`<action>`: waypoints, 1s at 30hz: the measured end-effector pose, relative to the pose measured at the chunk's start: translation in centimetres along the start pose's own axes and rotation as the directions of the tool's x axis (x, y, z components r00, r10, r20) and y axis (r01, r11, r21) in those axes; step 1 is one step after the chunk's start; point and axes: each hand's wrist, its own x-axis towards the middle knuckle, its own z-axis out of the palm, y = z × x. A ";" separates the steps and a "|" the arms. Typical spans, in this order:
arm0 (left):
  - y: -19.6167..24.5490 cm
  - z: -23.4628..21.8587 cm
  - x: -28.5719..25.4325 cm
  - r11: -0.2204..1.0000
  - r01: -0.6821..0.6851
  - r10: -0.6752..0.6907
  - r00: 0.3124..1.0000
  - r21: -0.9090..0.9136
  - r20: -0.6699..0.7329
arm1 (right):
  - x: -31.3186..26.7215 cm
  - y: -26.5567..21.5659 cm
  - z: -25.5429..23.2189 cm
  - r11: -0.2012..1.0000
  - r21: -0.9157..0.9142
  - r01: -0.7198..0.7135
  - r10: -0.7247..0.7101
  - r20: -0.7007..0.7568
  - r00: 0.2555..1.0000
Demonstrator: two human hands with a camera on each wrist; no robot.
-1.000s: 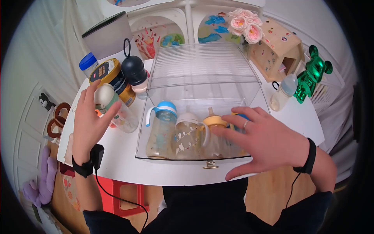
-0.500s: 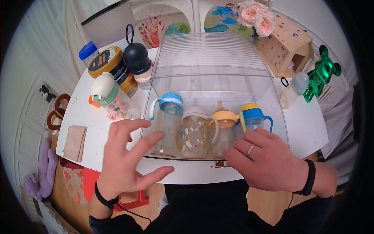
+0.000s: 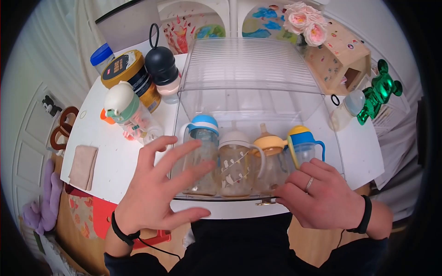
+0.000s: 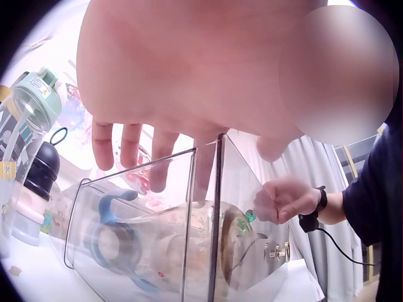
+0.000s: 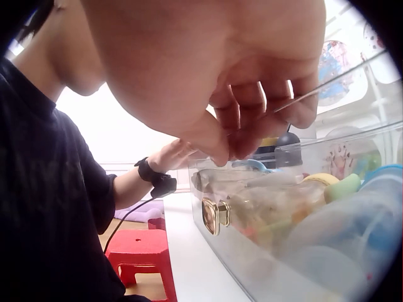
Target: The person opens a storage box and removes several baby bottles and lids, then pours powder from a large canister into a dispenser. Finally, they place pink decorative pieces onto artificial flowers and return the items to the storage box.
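A clear storage box [image 3: 258, 105] stands on the white table, holding several baby bottles. From the left they are a blue-capped bottle [image 3: 204, 133], a bottle with bird prints [image 3: 235, 168], an orange-collared bottle with a straw [image 3: 271, 143] and a blue-and-yellow sippy cup [image 3: 301, 138]. My right hand [image 3: 322, 195] pinches the box's front rim between thumb and curled fingers, just right of the gold latch [image 5: 216, 215]. Over the front left corner, my left hand [image 3: 161, 188] has its fingers spread, overlapping the blue-capped bottle in the head view; its palm faces the box wall in the left wrist view.
Left of the box stand a mint-and-white water bottle [image 3: 123, 108], a gold-lidded tub [image 3: 124, 69], a black-topped bottle [image 3: 161, 69] and a folded cloth [image 3: 84, 166]. On the right are a feeding bottle [image 3: 346, 110], a green bear figure [image 3: 380, 92] and a wooden house [image 3: 338, 60].
My left hand has come from beside the mint-and-white bottle to the box's left corner. My right hand has lowered from over the bottles to the front rim, its fingers curling there.
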 end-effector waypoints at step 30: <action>-1.1 0.8 9.1 0.947 0.058 -0.148 0.952 0.316 0.269 | -0.4 0.2 1.1 0.989 0.114 -0.096 0.084 0.109 0.990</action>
